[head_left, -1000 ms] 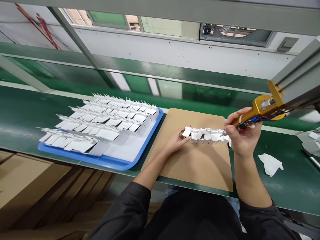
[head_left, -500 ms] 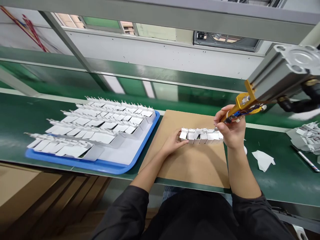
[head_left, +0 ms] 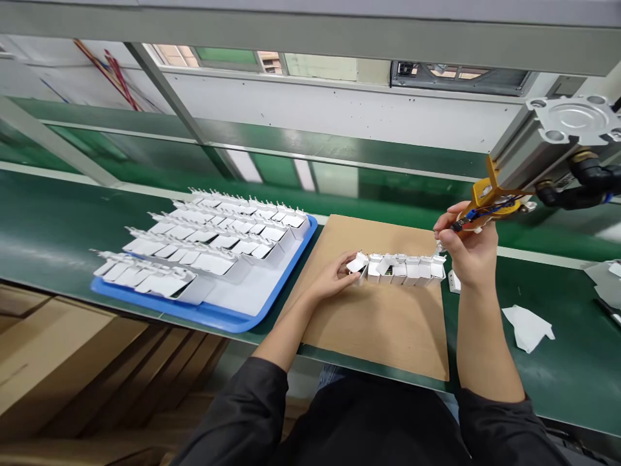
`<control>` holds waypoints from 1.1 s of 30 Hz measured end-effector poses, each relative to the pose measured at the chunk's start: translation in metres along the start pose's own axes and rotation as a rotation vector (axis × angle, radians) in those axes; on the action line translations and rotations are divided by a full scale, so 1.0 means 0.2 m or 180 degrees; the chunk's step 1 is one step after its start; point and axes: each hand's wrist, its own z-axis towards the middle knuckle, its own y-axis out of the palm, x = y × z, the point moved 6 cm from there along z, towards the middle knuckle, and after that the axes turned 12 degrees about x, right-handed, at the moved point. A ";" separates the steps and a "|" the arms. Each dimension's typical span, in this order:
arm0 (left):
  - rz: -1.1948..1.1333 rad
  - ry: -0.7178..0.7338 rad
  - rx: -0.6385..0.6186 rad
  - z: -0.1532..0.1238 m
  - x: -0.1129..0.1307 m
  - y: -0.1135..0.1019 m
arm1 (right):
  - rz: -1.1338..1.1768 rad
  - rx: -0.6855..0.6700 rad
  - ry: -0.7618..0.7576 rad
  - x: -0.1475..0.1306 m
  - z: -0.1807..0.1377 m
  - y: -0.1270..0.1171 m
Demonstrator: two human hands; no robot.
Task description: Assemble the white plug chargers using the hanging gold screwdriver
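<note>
Green table [head_left: 572,395]: blue tray [head_left: 169,312] of white plug cases [head_left: 218,241] at left, white scrap [head_left: 528,329] at right. Cardboard [head_left: 373,330] between them bears a row of white cases [head_left: 407,268]. Left hand [head_left: 334,278] pinches the end case [head_left: 358,263], set slightly apart; right hand [head_left: 471,252] clamped on gold tool [head_left: 482,193], small white block [head_left: 454,282] close to its wrist.

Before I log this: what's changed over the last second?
The leftmost white unit, at the left hand, has come away leftward from the row, opening a gap. Nothing visibly let go: the right hand still holds the gold tool. Blue tray and cardboard unchanged.
</note>
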 end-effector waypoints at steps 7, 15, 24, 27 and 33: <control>-0.0289 -0.0164 -0.0009 0.01 -0.03 0.00 | -0.0059 -0.0029 -0.0045 -0.03 -0.02 0.03; -0.0459 -0.0242 0.0636 0.04 -0.07 -0.02 | -0.0134 0.0011 0.0007 -0.05 0.00 0.02; 0.0367 -0.0130 -0.0114 0.00 -0.02 -0.03 | -0.0269 0.0056 -0.0126 -0.10 -0.03 0.06; 0.0824 0.0120 -0.0117 -0.01 0.00 -0.02 | -0.0294 0.0121 -0.0157 -0.12 -0.06 0.10; 0.0819 0.0305 -0.0031 -0.02 0.05 0.00 | 0.0098 -0.0082 -0.0151 -0.19 -0.12 0.24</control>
